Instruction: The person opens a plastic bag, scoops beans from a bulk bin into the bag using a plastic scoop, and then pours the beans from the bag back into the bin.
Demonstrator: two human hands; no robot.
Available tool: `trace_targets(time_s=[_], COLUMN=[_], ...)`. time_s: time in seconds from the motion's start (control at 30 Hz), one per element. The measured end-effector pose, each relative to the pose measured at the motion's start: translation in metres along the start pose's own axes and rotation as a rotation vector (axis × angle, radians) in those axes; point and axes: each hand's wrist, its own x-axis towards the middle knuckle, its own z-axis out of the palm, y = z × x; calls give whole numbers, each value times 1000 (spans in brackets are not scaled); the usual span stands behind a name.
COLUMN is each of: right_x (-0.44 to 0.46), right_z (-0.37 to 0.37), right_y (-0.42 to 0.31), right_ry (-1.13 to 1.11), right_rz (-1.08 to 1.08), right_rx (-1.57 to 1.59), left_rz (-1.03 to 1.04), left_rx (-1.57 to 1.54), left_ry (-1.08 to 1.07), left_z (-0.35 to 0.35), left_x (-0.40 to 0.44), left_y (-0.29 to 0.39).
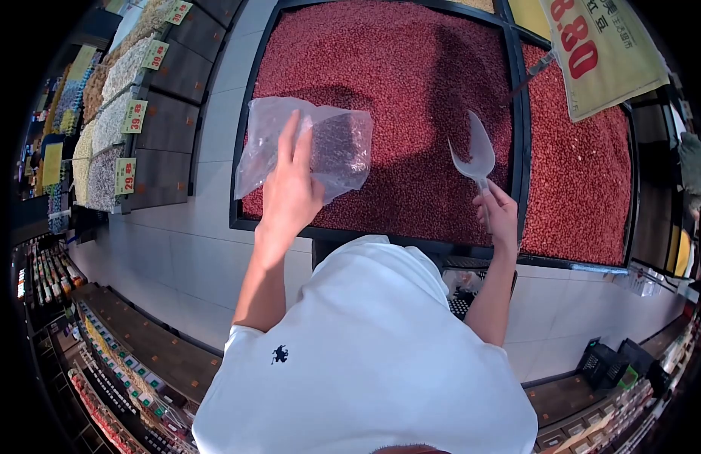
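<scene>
Over the dark red beans in a black-framed bin lies a clear plastic bag, spread at the bin's left side. My left hand rests on the bag, two fingers stretched out over it and the thumb toward its right part. Further right, my right hand has its fingers wrapped round the handle of a clear scoop. The scoop's bowl points away from me above the beans. No beans show in the bowl.
A second bin of lighter red beans adjoins on the right, under a hanging price sign. More goods bins with price tags stand across the aisle at left. Shelves and a dark crate are behind.
</scene>
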Motion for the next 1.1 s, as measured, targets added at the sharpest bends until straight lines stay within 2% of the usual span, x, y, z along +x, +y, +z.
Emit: trace_targets(time_s=[0.27, 0.4, 0.57, 0.7, 0.83, 1.03, 1.1], right_x=[-12, -15, -25, -44, -54, -42, -37], right_z=[-5, -16, -21, -9, 6, 38, 55], right_y=[1, -2, -21, -64, -91, -114, -120], right_ry=[-19, -132, -320, -427, -511, -719, -721], right_rz=[28, -33, -106, -49, -40, -285, -404], right_rx=[125, 86, 0, -154, -181, -400, -465], left_rz=[-1, -63, -27, -48, -57, -78, -71], left_rx=[-18, -19, -11, -41, -70, -125, -100], left_ry=[24, -26, -1, -21, -21, -26, -19], left_z=[-3, -3, -1, -1, -1, -3, -3], left_x=[3, 3, 4, 3, 3, 4, 4], left_y=[-3, -6, -8, -8, -10, -11, -12])
